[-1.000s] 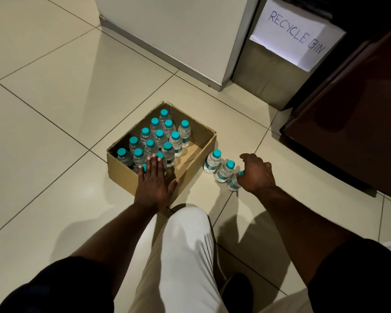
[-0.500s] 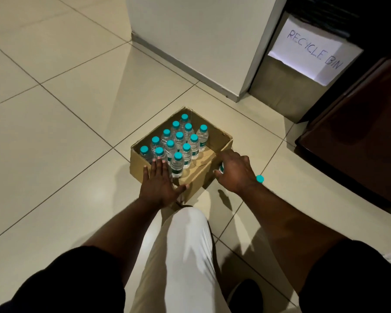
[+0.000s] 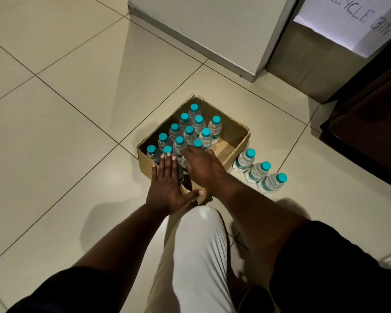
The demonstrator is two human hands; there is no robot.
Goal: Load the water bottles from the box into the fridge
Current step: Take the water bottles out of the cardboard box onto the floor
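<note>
Reaching into the box, the right hand sat over a front-row bottle. Fingers were hidden under the palm, so couldn't tell if it was clamped on. Left hand lay flat just left of it, fingers straight, on the near box wall, likely bracing.

Progress: early. Three bottles stood on the floor right of the right hand, outside the box. Roughly eleven capped ones were packed just beyond the fingers. None loaded, and no open fridge was visible.

Farther out were the recycle bin and a dark cabinet. The knee crowded the near side.
</note>
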